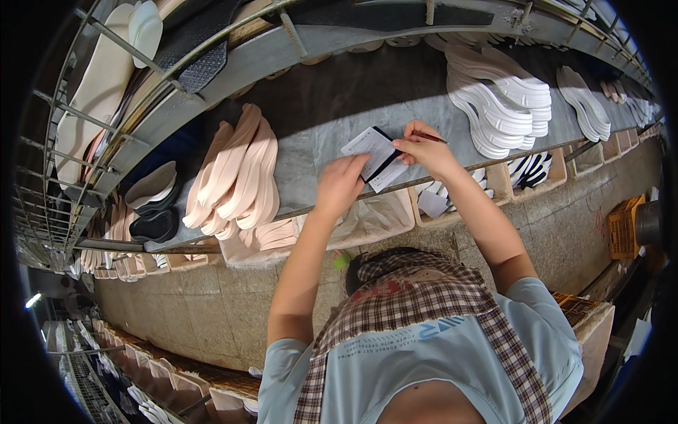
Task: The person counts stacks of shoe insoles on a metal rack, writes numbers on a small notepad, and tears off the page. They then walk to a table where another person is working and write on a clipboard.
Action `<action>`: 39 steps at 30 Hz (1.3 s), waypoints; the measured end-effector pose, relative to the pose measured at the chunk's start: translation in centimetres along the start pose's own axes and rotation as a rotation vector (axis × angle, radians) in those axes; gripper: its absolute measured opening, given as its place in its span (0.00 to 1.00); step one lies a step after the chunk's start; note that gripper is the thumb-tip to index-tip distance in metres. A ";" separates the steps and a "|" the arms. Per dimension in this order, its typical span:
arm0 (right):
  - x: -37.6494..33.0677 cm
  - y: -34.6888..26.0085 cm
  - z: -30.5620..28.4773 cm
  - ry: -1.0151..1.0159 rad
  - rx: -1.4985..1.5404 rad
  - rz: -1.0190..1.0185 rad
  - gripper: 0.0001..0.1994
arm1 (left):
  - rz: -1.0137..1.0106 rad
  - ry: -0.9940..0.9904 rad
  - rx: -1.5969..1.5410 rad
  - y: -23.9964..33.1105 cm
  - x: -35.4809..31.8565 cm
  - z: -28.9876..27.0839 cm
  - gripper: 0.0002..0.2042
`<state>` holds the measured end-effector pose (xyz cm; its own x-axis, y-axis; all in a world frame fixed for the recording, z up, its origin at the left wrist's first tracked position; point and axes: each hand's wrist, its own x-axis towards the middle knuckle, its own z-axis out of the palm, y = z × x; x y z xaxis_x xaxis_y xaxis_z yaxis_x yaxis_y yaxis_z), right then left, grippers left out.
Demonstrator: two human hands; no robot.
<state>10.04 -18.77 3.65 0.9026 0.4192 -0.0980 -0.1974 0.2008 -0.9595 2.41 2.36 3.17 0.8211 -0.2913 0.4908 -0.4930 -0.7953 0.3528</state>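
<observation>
a worker leans over a long grey bench (325,106), both bare arms stretched out from the lower edge of the view. the left hand (341,185) lies fingers-down on a small notepad (376,157), pressing its near edge flat against the bench, apparently so the pages stay put; the fingers are closed together over the paper rather than spread. the right hand (424,150) pinches a thin pen (429,136) between thumb and fingertips, tip angled toward the pad's right side, the wrist resting just above the bench edge as if to steady the stroke. the pad sits at the front of the bench, between the two hands, its white pages fanned open with a dark cover showing through the middle.

to the left, a fan of pale pink insoles (236,177) leans overlapping on the bench, near the pad but not touching it. to the right, white soles (505,99) are stacked in a neat overlapping pile, with a second stack (585,104) further along. open bins (378,215) hang beneath the bench front, holding more parts. a wire rack (85,106) curves up the left side with larger sole pieces laid on it. an orange crate (623,227) stands on the tiled floor at right.
</observation>
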 end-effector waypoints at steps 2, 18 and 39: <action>0.0 -1.0 0.3 -0.020 -0.032 -0.033 0.10 | -0.088 -0.003 -0.029 -0.1 -0.1 0.7 0.18; 1.3 -3.6 -0.9 0.031 -0.026 -0.125 0.09 | 0.175 -0.058 -0.062 1.5 -1.0 2.1 0.16; -0.6 1.5 -7.6 0.324 -0.833 -0.373 0.06 | 0.142 -0.281 0.507 -1.6 0.7 -0.5 0.01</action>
<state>12.13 -25.41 0.24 0.9385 0.1664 0.3027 0.3453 -0.4730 -0.8106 3.68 3.71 3.36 0.8361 -0.4874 0.2516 -0.4609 -0.8730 -0.1595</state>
